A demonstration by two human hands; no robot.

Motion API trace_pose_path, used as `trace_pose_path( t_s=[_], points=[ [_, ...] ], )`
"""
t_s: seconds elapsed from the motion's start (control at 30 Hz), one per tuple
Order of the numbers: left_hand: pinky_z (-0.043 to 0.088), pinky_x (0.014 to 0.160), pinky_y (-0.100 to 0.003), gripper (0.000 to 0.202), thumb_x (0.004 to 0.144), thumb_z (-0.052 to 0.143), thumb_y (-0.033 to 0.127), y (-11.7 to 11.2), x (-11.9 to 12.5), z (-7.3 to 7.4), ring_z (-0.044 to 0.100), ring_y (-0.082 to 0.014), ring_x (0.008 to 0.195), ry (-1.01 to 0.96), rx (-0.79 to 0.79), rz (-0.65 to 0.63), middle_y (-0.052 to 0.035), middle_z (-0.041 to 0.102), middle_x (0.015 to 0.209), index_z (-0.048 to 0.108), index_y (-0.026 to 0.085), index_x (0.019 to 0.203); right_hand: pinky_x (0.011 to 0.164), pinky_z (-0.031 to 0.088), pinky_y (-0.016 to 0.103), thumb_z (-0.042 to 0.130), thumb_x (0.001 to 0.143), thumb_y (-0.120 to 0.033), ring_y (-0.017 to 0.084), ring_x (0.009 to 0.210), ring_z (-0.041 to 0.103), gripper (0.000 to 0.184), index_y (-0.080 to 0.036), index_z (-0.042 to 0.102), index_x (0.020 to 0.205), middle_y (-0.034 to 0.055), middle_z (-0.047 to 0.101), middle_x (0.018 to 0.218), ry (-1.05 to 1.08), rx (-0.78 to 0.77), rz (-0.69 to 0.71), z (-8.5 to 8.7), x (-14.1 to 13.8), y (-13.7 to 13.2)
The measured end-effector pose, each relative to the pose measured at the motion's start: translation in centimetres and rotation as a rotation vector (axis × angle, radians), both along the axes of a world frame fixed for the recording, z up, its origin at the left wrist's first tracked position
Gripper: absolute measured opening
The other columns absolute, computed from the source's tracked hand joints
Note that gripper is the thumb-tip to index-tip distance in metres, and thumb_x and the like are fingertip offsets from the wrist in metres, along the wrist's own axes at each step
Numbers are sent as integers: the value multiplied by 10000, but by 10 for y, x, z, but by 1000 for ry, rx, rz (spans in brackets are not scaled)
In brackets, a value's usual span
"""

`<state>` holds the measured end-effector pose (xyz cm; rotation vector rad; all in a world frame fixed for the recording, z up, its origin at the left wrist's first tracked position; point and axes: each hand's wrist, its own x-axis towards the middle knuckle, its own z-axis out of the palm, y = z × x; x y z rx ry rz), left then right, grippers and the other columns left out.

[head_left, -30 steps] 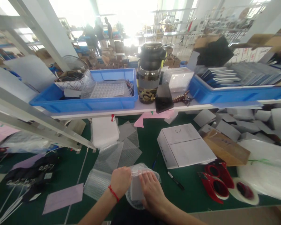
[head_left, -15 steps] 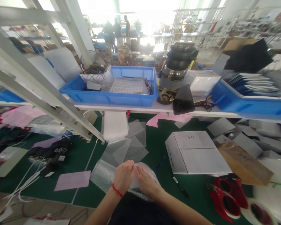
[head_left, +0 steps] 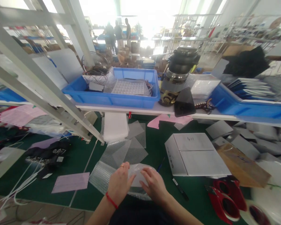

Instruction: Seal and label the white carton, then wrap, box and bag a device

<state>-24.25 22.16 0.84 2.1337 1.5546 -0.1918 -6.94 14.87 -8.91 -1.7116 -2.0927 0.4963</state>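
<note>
A clear bubble-wrap bundle [head_left: 140,196] lies on the green table in front of me, with a white flat piece [head_left: 136,180] showing in its middle. On its left side rests my left hand [head_left: 119,182], a red cord round the wrist, thumb and fingers apart. My right hand [head_left: 154,184] is at its right side, fingers curved and spread over the white piece. Whether either hand grips the wrap's edge is hidden. Loose bubble-wrap sheets [head_left: 102,175] spread out to the left and behind the hands.
A white carton [head_left: 199,159] stands to the right, beside a black marker [head_left: 180,189] and a blue pen [head_left: 161,164]. Red-handled scissors [head_left: 227,200] and a tape roll [head_left: 257,212] lie nearer right. A shelf holds blue bins [head_left: 112,98] and a bottle [head_left: 175,78]. Another person's hand shows far left.
My hands, close together over the white piece before, have moved apart, the left one leftward and the right one rightward. Their fingers have spread, uncovering more of the white piece.
</note>
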Motion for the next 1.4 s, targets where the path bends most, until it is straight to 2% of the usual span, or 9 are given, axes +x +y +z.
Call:
trace_pose_path(
  t_s=[0.1, 0.3, 0.63, 0.87, 1.0, 1.1, 1.27, 1.33, 1.4],
  points=[
    [383, 670, -311, 266, 977, 490, 365, -9, -18, 4, 697, -251, 859, 109, -92, 12, -73, 718, 902, 626, 179, 843, 898, 524, 411, 605, 915, -302, 273, 1013, 628, 287, -177, 610, 1174, 137, 653, 1106, 53, 158, -237, 16, 29, -16],
    [329, 647, -323, 331, 953, 405, 272, -16, -28, -12, 689, -250, 828, 113, -106, 65, -82, 729, 812, 617, 187, 713, 567, 317, 283, 494, 910, -285, 178, 595, 517, 307, -200, 495, 615, 16, 544, 617, 85, -539, -381, 5, 51, -18],
    [302, 622, -298, 385, 951, 326, 276, -48, -60, 17, 595, -181, 638, -80, -124, 194, -29, 596, 594, 387, 219, 574, 554, 185, 303, 401, 860, -427, 146, 526, 386, 379, -228, 309, 550, -18, 397, 511, 197, -426, -441, 33, 63, -44],
    [300, 637, -313, 382, 944, 307, 265, -77, -63, -9, 601, -201, 666, -15, -176, 225, -45, 604, 617, 348, 226, 565, 546, 243, 286, 373, 833, -475, 155, 531, 415, 389, -244, 287, 532, -11, 412, 504, 294, -477, -453, 14, 55, -66],
    [378, 635, -315, 372, 951, 361, 432, -86, -81, -14, 588, -205, 646, -140, -52, 263, -23, 596, 647, 418, 234, 642, 557, 387, 286, 433, 891, -446, 179, 584, 532, 325, -223, 497, 662, 0, 551, 604, 385, -415, -393, 38, 57, -75],
    [516, 764, -349, 360, 904, 507, 554, -90, -88, -11, 667, -238, 856, -348, 121, 230, -73, 687, 921, 578, 203, 933, 793, 528, 351, 534, 892, -386, 238, 908, 650, 282, -183, 631, 1062, 95, 683, 1014, 288, -153, -353, 68, 51, -80],
    [370, 1149, -566, 1083, 570, 889, 487, -90, -62, -8, 431, -390, 1396, -270, 188, -185, -194, 459, 1527, 393, 177, 1481, 1211, 297, 500, 840, 654, -530, 362, 1464, 313, 1119, -108, 309, 1545, 191, 369, 1579, 39, -120, 120, 78, 1, -70],
    [302, 1171, -622, 916, 616, 865, 313, -85, -44, -13, 454, -411, 1375, -122, 110, -295, -221, 527, 1466, 485, 125, 1428, 1243, 195, 546, 886, 576, -558, 410, 1499, 210, 1282, -58, 244, 1566, 225, 267, 1619, -80, -208, 225, 63, -23, -57],
    [343, 1145, -588, 393, 797, 657, 148, -77, -28, -21, 601, -353, 1226, -37, 25, -347, -205, 702, 1219, 673, 92, 1186, 1246, 153, 556, 840, 685, -454, 419, 1497, 212, 1120, -17, 275, 1548, 261, 290, 1598, -139, -283, 233, 43, -43, -42]
  ],
)
